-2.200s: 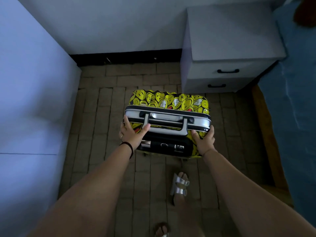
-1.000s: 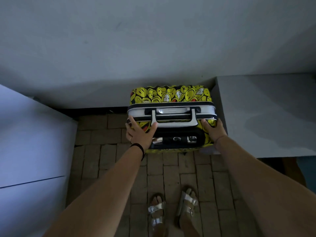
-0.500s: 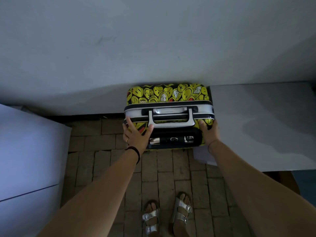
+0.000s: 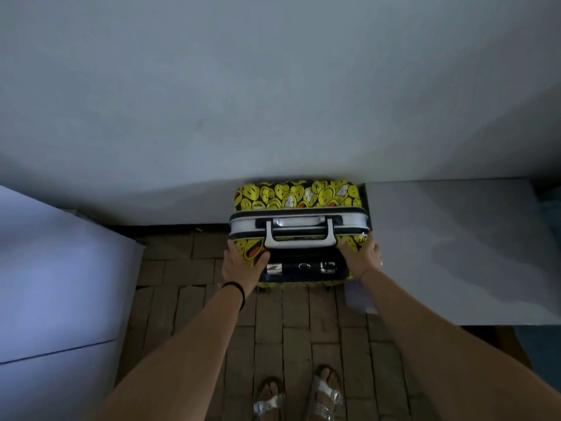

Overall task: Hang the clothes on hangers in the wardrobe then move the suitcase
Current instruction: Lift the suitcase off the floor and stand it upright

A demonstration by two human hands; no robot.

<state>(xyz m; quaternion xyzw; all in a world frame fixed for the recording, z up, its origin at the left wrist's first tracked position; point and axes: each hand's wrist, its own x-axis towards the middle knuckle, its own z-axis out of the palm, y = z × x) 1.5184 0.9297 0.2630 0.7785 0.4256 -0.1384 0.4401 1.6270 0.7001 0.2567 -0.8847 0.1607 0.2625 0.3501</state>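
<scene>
A yellow suitcase (image 4: 297,196) printed with smiley faces stands upright on the brick floor, its far side against the grey wall and its right side next to a grey cabinet. A silver band and a silver carry handle (image 4: 300,235) cross its top. My left hand (image 4: 243,267) grips its near left corner. My right hand (image 4: 361,256) grips its near right corner. No clothes, hangers or wardrobe are in view.
The grey cabinet (image 4: 461,250) fills the right side. A pale panel (image 4: 57,287) stands at the left. The grey wall (image 4: 273,101) rises ahead. Brick floor (image 4: 188,302) lies between them, with my sandalled feet (image 4: 297,396) at the bottom.
The suitcase has moved away from me across the floor, up against the wall beside the cabinet. Both hands have stayed on its near corners and I have stepped forward.
</scene>
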